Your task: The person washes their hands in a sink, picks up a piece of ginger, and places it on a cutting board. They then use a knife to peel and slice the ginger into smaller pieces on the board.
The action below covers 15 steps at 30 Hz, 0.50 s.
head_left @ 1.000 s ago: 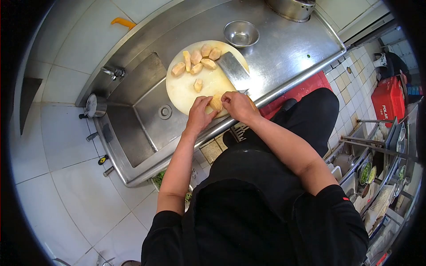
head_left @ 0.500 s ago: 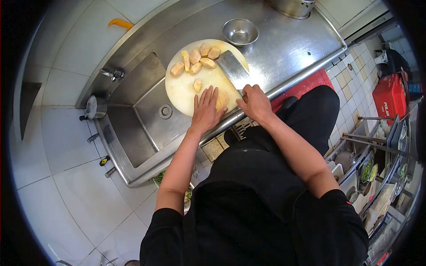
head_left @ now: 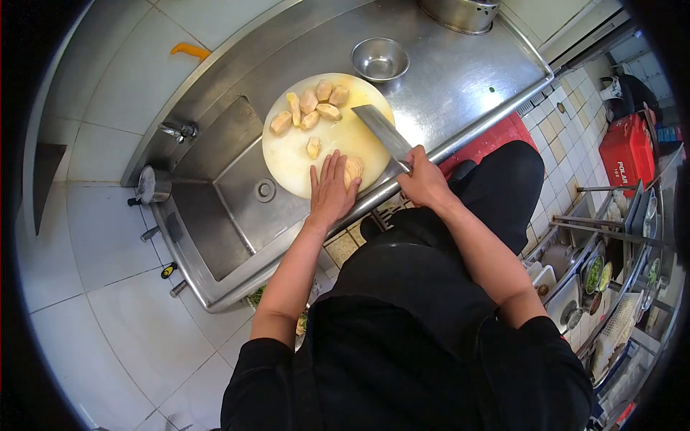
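Observation:
A round white cutting board [head_left: 284,154] rests across the sink edge and the steel counter. My left hand [head_left: 333,190] lies on its near part, fingers spread, touching a stack of thin pale slices [head_left: 353,169]. My right hand [head_left: 424,178] is wrapped round the handle of a cleaver [head_left: 382,133], whose broad blade is tilted over the right side of the board, apart from the slices. Several peeled pale pieces [head_left: 309,101] lie at the far side of the board. One smaller piece [head_left: 313,147] sits just beyond my left fingertips.
A small steel bowl [head_left: 381,60] stands beyond the board, and a large pot [head_left: 460,14] farther back. The sink basin [head_left: 208,223] and faucet [head_left: 178,132] are at the left. A shelf with food containers [head_left: 594,275] is at the right.
The cleaver has moved away from beside the slices, and its blade is now turned more edge-on. My right hand has shifted slightly right and down. The slices show more between my hands.

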Tool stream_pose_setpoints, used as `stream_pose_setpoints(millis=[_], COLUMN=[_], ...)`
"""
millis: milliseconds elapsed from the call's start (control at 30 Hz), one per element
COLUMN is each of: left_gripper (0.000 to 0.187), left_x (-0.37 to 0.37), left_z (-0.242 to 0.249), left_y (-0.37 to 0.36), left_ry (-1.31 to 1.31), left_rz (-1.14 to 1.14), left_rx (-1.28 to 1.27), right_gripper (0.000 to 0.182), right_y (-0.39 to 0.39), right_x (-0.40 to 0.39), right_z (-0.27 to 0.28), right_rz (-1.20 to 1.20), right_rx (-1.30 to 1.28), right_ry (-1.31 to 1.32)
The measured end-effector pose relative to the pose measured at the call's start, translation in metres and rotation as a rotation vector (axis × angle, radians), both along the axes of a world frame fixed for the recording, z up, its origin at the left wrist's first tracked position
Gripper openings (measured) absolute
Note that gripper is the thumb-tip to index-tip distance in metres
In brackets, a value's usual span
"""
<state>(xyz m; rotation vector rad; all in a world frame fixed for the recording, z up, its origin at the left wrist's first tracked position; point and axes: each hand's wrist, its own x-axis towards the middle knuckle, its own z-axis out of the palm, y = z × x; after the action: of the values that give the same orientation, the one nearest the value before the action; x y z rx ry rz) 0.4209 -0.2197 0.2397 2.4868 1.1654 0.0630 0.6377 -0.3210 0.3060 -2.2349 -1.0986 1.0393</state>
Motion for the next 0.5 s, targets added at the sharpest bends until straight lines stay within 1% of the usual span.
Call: stream_pose_setpoints(millis=[67,100,133,167,233,267,333,367,433,467,500], left_gripper=[0.069,0.068,0.068,0.068,0.066,0.066,0.066,0.066,0.066,0.066,0.063], left_x=[0.005,0.007,0.008,0.008,0.008,0.008,0.01,0.011,0.011,0.01,0.01], left_z=[0.007,0.01,0.01,0.006,-0.004,-0.008,-0.012,-0.012,-0.01,-0.007,-0.001], left_y=[0.0,0.001,0.001,0.0,-0.002,-0.004,-0.007,-0.007,-0.009,-0.011,-0.013], left_ry=[-0.023,-0.013,-0.001,-0.004,-0.02,-0.021,-0.066,-0.07,-0.086,-0.09,-0.127], left_rz=[0.02,0.014,0.01,0.019,0.027,0.038,0.064,0.076,0.082,0.092,0.116], left_rx=[-0.027,-0.021,-0.016,-0.025,-0.012,-0.022,-0.011,-0.013,-0.021,-0.019,0.087], right_gripper=[0.044,0.041,0.041,0.039,0.033,0.033,0.032,0.032,0.027,0.027,0.024], right_y=[-0.013,-0.018,-0.025,-0.034,-0.042,-0.045,-0.046,-0.043,-0.038,-0.033,-0.026], right_x=[0.006,0.008,0.009,0.011,0.008,0.005,0.0,-0.002,-0.009,-0.012,-0.015], right_z=[0.012,0.005,0.0,-0.003,0.012,0.02,0.032,0.037,0.046,0.051,0.056], right_rz=[-0.017,-0.077,-0.071,-0.076,-0.05,-0.039,0.094,0.107,0.272,0.282,0.353], right_rx=[0.043,0.061,0.05,0.092,0.146,0.135,0.149,0.147,0.117,0.119,0.08], right_ry=[0.066,0.184,0.183,0.194,0.196,0.195,0.039,0.036,-0.15,-0.153,-0.205])
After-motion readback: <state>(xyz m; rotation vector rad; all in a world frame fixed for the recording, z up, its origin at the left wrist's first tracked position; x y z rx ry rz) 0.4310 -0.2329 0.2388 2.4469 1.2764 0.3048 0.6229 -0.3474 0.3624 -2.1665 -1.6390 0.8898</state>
